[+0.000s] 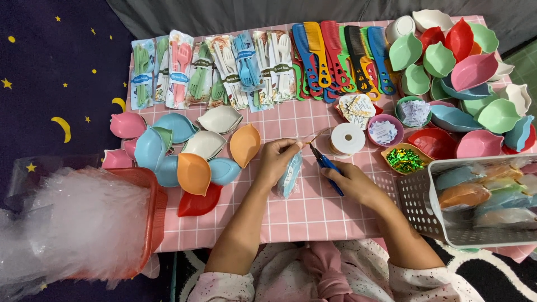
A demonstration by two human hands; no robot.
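Wrapped blue dish pinched in the left hand grip, blue-handled scissors clasped in the right hand just beside.

Low table in pink grid cloth, dark star-and-moon rug alongside, even indoor light

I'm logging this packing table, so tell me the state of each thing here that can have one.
Left hand: gripping a wrapped blue dish.
Right hand: holding blue scissors.
Ribbon spool: lying flat.
White basket: holds wrapped dishes.
Red basket: full of clear plastic wrap.
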